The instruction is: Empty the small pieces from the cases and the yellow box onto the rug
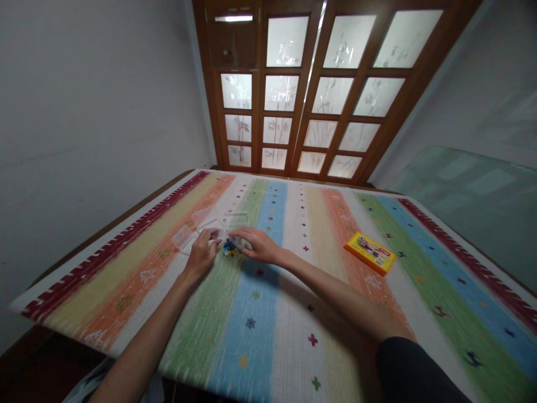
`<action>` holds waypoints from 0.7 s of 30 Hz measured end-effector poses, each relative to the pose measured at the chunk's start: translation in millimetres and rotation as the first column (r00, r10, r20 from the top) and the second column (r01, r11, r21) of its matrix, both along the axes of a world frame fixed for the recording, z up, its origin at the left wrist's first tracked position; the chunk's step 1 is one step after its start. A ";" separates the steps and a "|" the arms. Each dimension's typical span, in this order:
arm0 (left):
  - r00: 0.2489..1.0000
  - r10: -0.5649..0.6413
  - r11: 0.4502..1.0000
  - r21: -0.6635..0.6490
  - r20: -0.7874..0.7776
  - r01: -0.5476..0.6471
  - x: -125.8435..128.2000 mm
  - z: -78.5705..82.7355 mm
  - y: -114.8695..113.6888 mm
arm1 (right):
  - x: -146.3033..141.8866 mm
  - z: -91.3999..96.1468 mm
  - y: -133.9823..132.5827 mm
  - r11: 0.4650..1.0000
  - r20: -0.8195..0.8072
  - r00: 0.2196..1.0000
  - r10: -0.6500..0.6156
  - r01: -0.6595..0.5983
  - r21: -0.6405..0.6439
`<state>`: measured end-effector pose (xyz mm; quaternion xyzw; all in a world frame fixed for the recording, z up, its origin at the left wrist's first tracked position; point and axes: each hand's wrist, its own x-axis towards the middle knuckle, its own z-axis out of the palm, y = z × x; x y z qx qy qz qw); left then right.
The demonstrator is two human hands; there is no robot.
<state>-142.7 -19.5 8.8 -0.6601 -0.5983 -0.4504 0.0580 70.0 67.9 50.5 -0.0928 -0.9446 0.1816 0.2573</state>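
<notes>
Several clear plastic boxes [183, 237] stand together left of the table's middle, and their edges are hard to separate. My left hand [201, 253] is among them with its fingers curled and the thumb towards the index finger. What lies between those fingers is too small and pale to make out. Facing it from the right, my right hand [257, 246] has its fingers and thumb around a small clear plastic box [236, 242], partly covered by the hand. Between both hands, on the cloth, sits a little heap of blue and yellow pieces [229, 249], probably toy bricks.
A yellow box [371, 253] with a printed picture lies flat to the right, beyond my right forearm. The table wears a striped cloth [250, 347]. Behind its far edge are wooden glazed doors [289, 71], and a pale glass panel [470, 207] leans at the right wall.
</notes>
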 end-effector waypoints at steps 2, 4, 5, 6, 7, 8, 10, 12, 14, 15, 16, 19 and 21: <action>0.999 -0.012 1.000 -0.003 -0.032 0.011 -0.2 -1.5 -5.0 | 3.9 -9.4 -7.1 0.999 0.006 1.000 -0.005 0.004 0.044; 0.998 -0.021 1.000 -0.015 -0.059 0.021 -0.7 -2.4 -9.3 | 6.6 -17.2 -12.4 0.996 0.010 1.000 -0.006 0.005 0.091; 0.997 -0.024 1.000 -0.020 -0.070 0.023 -1.1 -2.5 -10.8 | 7.5 -20.0 -13.9 0.994 0.011 1.000 -0.004 0.003 0.114; 0.996 -0.025 1.000 -0.018 -0.082 0.023 -1.6 -2.2 -11.7 | 8.1 -21.7 -14.6 0.991 0.010 1.000 -0.004 0.003 0.136; 0.995 -0.024 1.000 -0.008 -0.093 0.023 -2.0 -1.4 -12.0 | 8.4 -22.2 -14.5 0.987 0.003 1.000 -0.007 0.006 0.160; 0.994 -0.024 1.000 0.010 -0.105 0.025 -2.4 0.0 -11.7 | 8.6 -21.2 -13.6 0.983 -0.009 1.000 -0.011 0.012 0.185; 0.992 -0.022 0.997 0.065 -0.122 0.030 -2.3 5.0 -9.6 | 9.1 -14.8 -10.7 0.972 -0.061 0.998 -0.025 0.038 0.232; 0.992 -0.017 0.991 0.129 -0.124 0.033 -0.3 12.7 -6.6 | 10.9 -2.9 -7.7 0.960 -0.130 0.991 -0.039 0.073 0.270; 0.994 -0.007 0.984 0.178 -0.105 0.025 4.6 22.0 -4.2 | 15.0 12.0 -5.9 0.950 -0.204 0.977 -0.059 0.118 0.291; 0.996 -0.001 0.981 0.192 -0.086 0.018 8.1 26.7 -3.4 | 18.1 19.6 -5.5 0.945 -0.240 0.968 -0.074 0.145 0.294; 0.998 -0.001 0.980 0.197 -0.061 0.013 12.2 31.0 -3.0 | 21.7 26.7 -5.3 0.939 -0.272 0.958 -0.093 0.175 0.295; 0.998 -0.050 0.989 0.143 0.040 0.044 26.0 39.6 -2.9 | 35.3 42.4 -3.8 0.917 -0.282 0.939 -0.196 0.277 0.288; 0.991 -0.095 0.994 0.054 0.090 0.091 34.0 39.6 -2.8 | 45.7 48.0 0.2 0.893 -0.207 0.927 -0.314 0.362 0.267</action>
